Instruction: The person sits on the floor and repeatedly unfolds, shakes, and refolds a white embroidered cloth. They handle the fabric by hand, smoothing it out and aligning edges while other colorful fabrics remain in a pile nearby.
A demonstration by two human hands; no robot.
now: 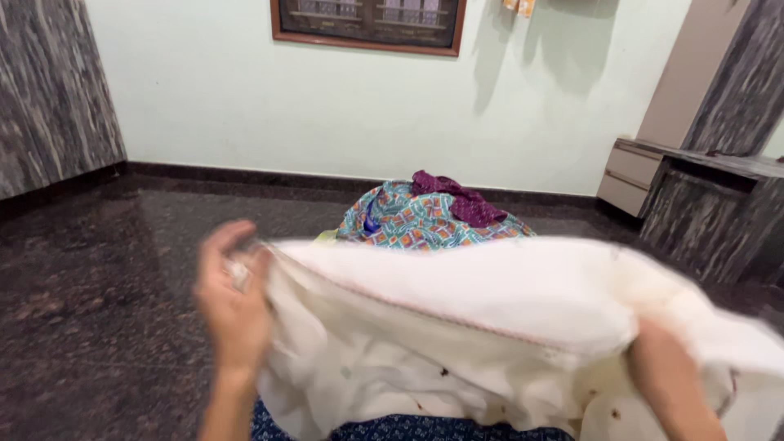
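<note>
White cloth (490,327), pale with small dark dots and a thin stitched border, was held spread between two hands above a dark polished stone floor (90,302). It was seen still rumpled and unfolded, no neat crease yet formed. The left hand (233,306), blurred, was closed on the cloth's upper left edge, fingers (245,269) curled and pinching the hem. The right hand (670,371) was buried under the fabric; whether its fingers were spread or gripping could not be told. Beyond the fingers, a heap of patterned clothes (429,216) was piled. Below the wrists, blue printed fabric (392,426) was glimpsed.
</note>
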